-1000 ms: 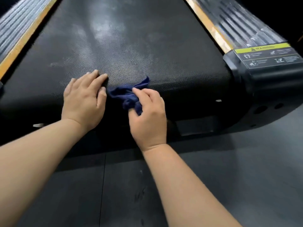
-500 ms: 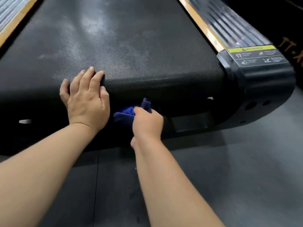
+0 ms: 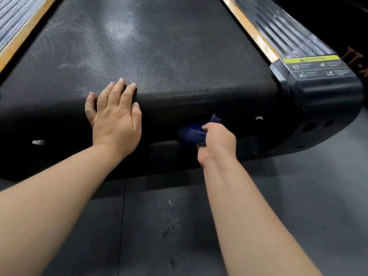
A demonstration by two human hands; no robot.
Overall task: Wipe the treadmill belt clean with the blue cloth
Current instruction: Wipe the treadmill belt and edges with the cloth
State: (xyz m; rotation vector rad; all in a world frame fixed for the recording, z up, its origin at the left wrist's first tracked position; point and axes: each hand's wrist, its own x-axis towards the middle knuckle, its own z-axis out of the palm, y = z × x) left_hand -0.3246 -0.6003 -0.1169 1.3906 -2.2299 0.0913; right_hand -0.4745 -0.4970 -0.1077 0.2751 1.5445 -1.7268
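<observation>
The black textured treadmill belt (image 3: 159, 52) fills the upper part of the head view and curves down over its rear roller toward me. Pale smears show on its top surface. My left hand (image 3: 115, 120) lies flat on the curved rear edge of the belt, fingers together and pointing up the belt. My right hand (image 3: 217, 136) is closed around the bunched dark blue cloth (image 3: 192, 134) and presses it against the lower rear face of the belt, right of centre. Most of the cloth is hidden in my fist.
Ribbed side rails with orange edges run along both sides, the right rail (image 3: 278, 34) ending in a black end cap (image 3: 322, 92) with a yellow warning label (image 3: 312, 60). Dark rubber floor tiles (image 3: 199, 226) with scuff marks lie under my arms.
My right hand has carried the cloth from the belt's top edge down over the curve and to the right along the rear face. My left hand stays flat on the belt edge.
</observation>
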